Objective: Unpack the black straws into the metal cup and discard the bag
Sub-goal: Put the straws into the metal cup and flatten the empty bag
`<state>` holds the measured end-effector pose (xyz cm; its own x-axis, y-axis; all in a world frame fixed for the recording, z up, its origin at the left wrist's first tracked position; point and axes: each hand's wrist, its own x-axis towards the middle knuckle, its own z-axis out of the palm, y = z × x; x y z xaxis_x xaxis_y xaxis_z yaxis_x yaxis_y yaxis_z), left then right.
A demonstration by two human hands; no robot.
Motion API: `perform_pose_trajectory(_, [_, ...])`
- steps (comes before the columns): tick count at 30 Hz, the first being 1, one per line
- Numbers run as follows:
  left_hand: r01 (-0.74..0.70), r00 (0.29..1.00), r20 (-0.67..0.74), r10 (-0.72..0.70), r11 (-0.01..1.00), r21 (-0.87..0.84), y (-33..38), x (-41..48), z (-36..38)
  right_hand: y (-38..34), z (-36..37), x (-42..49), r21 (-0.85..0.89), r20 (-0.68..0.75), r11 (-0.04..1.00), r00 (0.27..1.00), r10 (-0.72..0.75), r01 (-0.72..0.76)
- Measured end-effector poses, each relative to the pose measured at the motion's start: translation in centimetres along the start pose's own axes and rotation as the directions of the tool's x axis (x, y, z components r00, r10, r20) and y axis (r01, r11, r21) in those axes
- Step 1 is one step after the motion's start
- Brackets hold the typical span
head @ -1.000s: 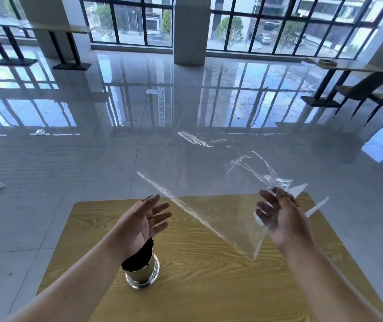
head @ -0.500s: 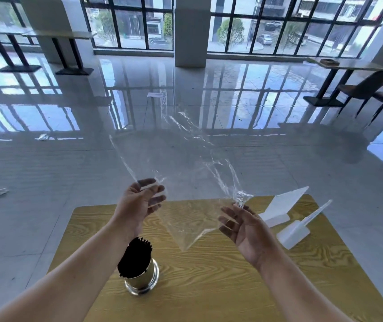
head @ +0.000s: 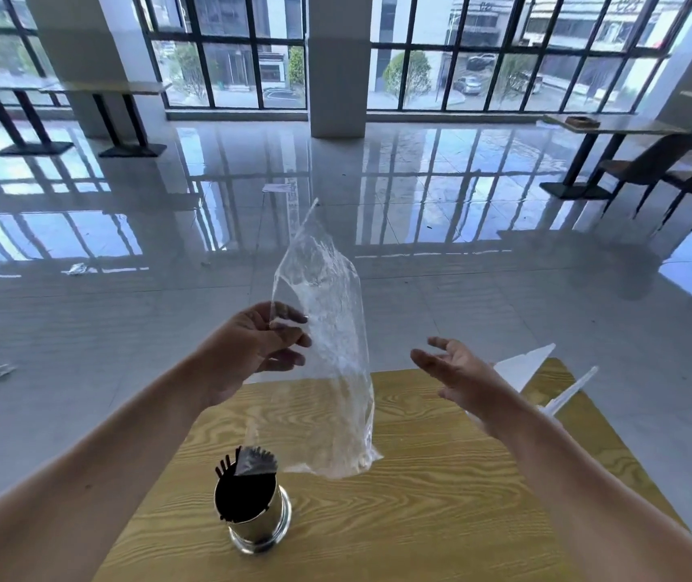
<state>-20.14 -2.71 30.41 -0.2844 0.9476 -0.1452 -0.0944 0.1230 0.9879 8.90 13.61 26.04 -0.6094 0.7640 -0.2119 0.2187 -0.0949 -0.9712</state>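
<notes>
one bag remaining, clear, empty, hanging at frame centre, long axis near vertical, top corner pointing to upper centre, bottom edge trailing just above tabletop. left hand pinching bag's left edge, fingers closing on film. right hand sitting to right of bag, apart from it, fingers spread, holding nothing. black straws standing in metal cup at lower centre, below bag. left hand nearer; discard likely being its job.
</notes>
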Motion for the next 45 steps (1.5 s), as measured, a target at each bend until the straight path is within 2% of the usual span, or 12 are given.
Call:
perform_pose_trajectory(4, [0.006,0.995,0.104,0.005,0.995,-0.098,1.6,-0.8,0.6,0.6,1.5,0.1,0.040,0.076,0.995,0.993,0.090,-0.093])
perform_pose_trajectory(10, [0.036,0.982,0.186,0.001,0.980,-0.194,2.6,-1.1,0.3,1.5,3.5,0.5,0.243,0.271,0.917,0.929,0.250,-0.318])
perform_pose_trajectory(12, [0.036,0.991,0.134,-0.010,0.981,-0.190,2.6,-0.7,0.0,1.2,3.5,1.3,0.337,0.298,0.879,0.924,0.242,-0.339])
perform_pose_trajectory(15, [0.051,0.994,-0.092,-0.055,0.998,-0.039,2.2,0.1,-0.6,-0.5,2.5,2.7,0.456,0.161,0.860,0.972,0.172,-0.228])
perform_pose_trajectory(19, [0.089,0.968,-0.243,-0.055,0.988,0.128,1.5,0.6,-1.7,-2.4,0.3,3.0,0.380,-0.008,0.924,0.998,0.062,-0.054])
perform_pose_trajectory(24, [0.105,0.983,-0.166,-0.082,0.986,0.133,0.4,0.8,-2.0,-3.6,-0.3,2.3,0.264,-0.007,0.964,1.000,-0.030,0.031])
perform_pose_trajectory(26, [0.101,0.984,-0.154,-0.093,0.994,0.049,-0.3,0.7,-1.9,-3.3,-0.5,2.2,0.277,-0.016,0.961,1.000,-0.019,0.022])
perform_pose_trajectory(30, [0.109,0.985,-0.116,-0.128,0.981,-0.161,-1.4,0.6,-1.3,-2.5,-1.7,1.3,0.444,-0.020,0.896,0.999,0.033,-0.020])
perform_pose_trajectory(34, [0.116,0.982,-0.117,-0.147,0.965,-0.235,-1.9,1.1,0.0,-2.1,-2.3,0.2,0.464,-0.037,0.885,0.997,0.063,-0.038])
perform_pose_trajectory(37, [0.101,0.983,-0.135,-0.128,0.977,-0.189,-1.9,1.4,0.7,-1.8,-2.8,-0.6,0.420,-0.064,0.907,0.996,0.065,-0.033])
perform_pose_trajectory(40, [0.095,0.993,-0.063,-0.100,0.992,-0.078,-2.2,1.3,1.2,-1.2,-3.9,-1.2,0.388,-0.058,0.918,0.992,0.113,-0.082])
perform_pose_trajectory(45, [0.249,0.968,-0.016,-0.249,0.966,0.063,-4.2,2.3,3.3,1.3,-5.8,-2.2,0.169,-0.002,0.970,0.984,0.178,-0.175])
